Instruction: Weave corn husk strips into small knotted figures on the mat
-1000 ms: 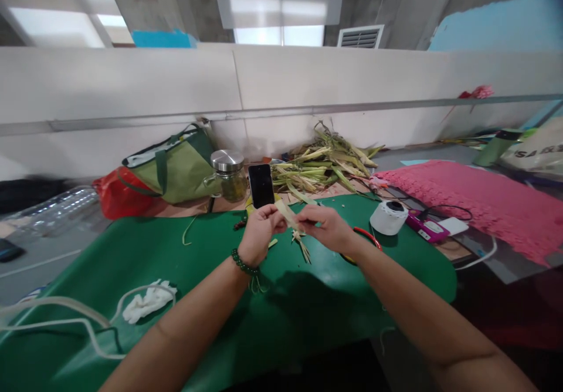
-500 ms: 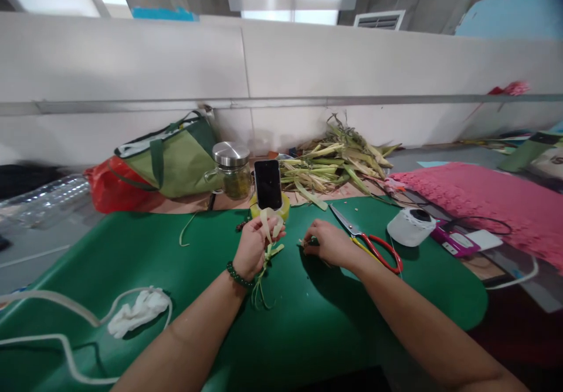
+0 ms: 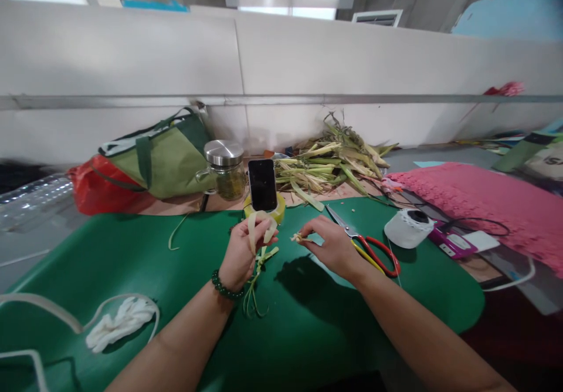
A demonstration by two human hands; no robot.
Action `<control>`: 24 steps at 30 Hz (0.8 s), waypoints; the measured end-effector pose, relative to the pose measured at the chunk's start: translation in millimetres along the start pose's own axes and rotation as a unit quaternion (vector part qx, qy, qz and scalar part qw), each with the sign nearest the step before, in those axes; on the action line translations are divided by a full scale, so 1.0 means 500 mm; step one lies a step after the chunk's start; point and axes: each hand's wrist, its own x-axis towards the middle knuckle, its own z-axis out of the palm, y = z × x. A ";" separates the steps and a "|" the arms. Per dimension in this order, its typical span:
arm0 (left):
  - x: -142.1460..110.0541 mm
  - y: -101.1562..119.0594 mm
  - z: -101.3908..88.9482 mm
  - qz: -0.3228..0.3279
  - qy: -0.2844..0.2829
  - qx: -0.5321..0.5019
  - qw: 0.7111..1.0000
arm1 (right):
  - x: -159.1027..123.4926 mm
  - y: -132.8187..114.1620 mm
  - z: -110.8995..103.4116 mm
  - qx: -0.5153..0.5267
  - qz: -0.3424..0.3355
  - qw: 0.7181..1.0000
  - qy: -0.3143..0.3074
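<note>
My left hand (image 3: 245, 246), with a green bead bracelet (image 3: 225, 286) at the wrist, is closed on a pale corn husk strip (image 3: 251, 230) that loops up over the fingers. Just below and beside it lies a bundle of knotted green husk strands (image 3: 257, 280) with thin curled ends. My right hand (image 3: 331, 245) pinches a small pale piece of dried husk (image 3: 299, 237), raised above the green mat (image 3: 334, 327). Between the two hands is a small gap. Right of the right hand lie scissors (image 3: 369, 245) with red and yellow handles, blades pointing away.
A phone (image 3: 263, 185) leans on a yellow tape roll (image 3: 278, 210). Behind are a glass jar (image 3: 229, 182), a green bag (image 3: 176, 166) and a heap of corn husks (image 3: 329, 160). A white thread spool (image 3: 407, 230) stands right; a crumpled white cloth (image 3: 121, 324) and pale tubing (image 3: 44, 304) lie left.
My right hand has lifted off the mat and turned, bringing the small husk piece into view. The left hand keeps its husk strip. The whole view has shifted slightly.
</note>
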 end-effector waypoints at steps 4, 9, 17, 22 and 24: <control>-0.002 0.000 0.001 -0.002 -0.008 0.003 1.000 | -0.001 -0.001 -0.003 0.002 -0.021 1.000 0.020; -0.004 -0.001 0.001 0.002 -0.010 0.009 1.000 | -0.002 -0.001 -0.002 -0.009 -0.023 0.999 0.022; -0.006 -0.002 0.006 -0.011 -0.005 0.014 1.000 | -0.007 0.030 0.016 -0.195 -0.010 0.972 -0.126; -0.006 -0.015 0.002 -0.009 -0.011 0.050 0.999 | -0.005 0.005 -0.005 -0.109 -0.088 0.987 -0.080; -0.006 -0.020 0.001 -0.013 -0.017 0.067 0.998 | -0.004 -0.018 -0.012 -0.084 -0.137 0.987 -0.030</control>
